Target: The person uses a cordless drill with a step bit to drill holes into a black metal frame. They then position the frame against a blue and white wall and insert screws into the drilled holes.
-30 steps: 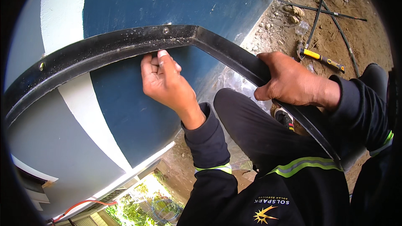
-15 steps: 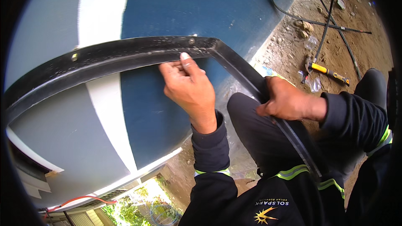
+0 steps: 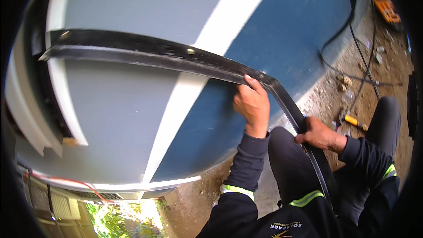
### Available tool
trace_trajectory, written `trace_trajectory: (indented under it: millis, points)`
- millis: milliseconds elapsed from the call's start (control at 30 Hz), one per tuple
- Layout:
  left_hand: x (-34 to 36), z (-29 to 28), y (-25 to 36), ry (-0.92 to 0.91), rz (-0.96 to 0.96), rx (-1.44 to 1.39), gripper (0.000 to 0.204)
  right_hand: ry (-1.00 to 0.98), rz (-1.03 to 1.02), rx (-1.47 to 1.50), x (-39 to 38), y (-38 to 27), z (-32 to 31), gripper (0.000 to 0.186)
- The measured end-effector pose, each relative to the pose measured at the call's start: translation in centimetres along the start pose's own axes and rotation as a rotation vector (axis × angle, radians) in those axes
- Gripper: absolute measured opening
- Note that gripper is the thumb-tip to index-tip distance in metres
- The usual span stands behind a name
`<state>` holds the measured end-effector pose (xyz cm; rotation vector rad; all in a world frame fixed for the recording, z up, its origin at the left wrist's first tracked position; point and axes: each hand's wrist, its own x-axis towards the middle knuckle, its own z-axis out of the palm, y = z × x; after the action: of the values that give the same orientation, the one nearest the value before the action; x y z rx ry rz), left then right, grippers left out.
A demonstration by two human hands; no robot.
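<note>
A long black angle bar (image 3: 145, 53) stretches across the wall and bends downward near my knees. Small brassy bolts (image 3: 191, 51) show on its upper face. My left hand (image 3: 252, 105) grips the lower edge just left of the bend, thumb on the bar and fingers curled beneath it. Past the bend, my right hand (image 3: 320, 133) wraps around the downward leg of the bar beside my knee. The lower end of that leg lies against my lap and is partly hidden by my clothes.
A blue, white and grey wall (image 3: 128, 97) stands behind the bar. On the dirt at right lies a hammer (image 3: 351, 120) with a yellow and black handle, near black cables (image 3: 324, 59) and litter. An orange object (image 3: 387, 9) sits farther back.
The view has swung left, bringing the bar's far end into sight. My left hand has closed on the bar near the bend; my right hand keeps its hold on the lower leg.
</note>
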<state>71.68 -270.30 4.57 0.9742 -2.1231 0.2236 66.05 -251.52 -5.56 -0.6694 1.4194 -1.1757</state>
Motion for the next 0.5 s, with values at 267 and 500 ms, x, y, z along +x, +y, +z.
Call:
trace_trajectory:
  millis: [267,500]
  points:
    - [0.4,-1.8,1.0,-0.200,-0.138,0.080,0.046,-0.188,0.100,0.460,0.3,0.9,-1.0,0.045]
    - [0.9,-1.7,2.3,-0.184,-0.261,0.053,0.044,-0.224,0.021,0.628,2.8,3.5,-0.7,0.024]
